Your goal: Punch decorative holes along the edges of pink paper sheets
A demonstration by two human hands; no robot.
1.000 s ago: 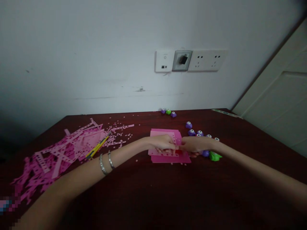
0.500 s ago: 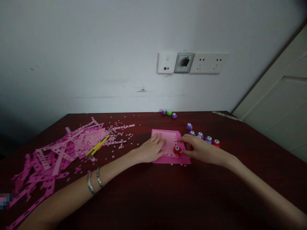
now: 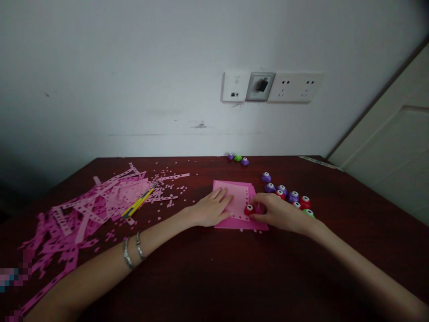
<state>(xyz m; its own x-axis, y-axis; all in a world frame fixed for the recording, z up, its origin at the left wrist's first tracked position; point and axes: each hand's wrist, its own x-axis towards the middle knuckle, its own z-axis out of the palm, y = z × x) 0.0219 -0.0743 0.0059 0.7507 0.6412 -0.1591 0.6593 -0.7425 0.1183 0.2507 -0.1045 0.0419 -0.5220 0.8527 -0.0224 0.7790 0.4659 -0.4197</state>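
My left hand lies flat with its fingers spread on a light pink sheet of paper, which rests on darker pink paper. A row of small punched holes runs along the sheet's right and lower edges. At the lower right of that sheet sits a small red craft paper punch with a white and black top. My right hand has its thumb and index finger closed about the punch's right side.
Several purple, red and green punches stand beyond my right hand, with three more by the wall. On the left lie pink paper strips, a yellow utility knife and scattered punched bits. Wall sockets are above the table.
My right thumb and index finger have closed in on the red punch, and the hand has turned slightly. My left hand stays flat on the paper. The view has shifted slightly.
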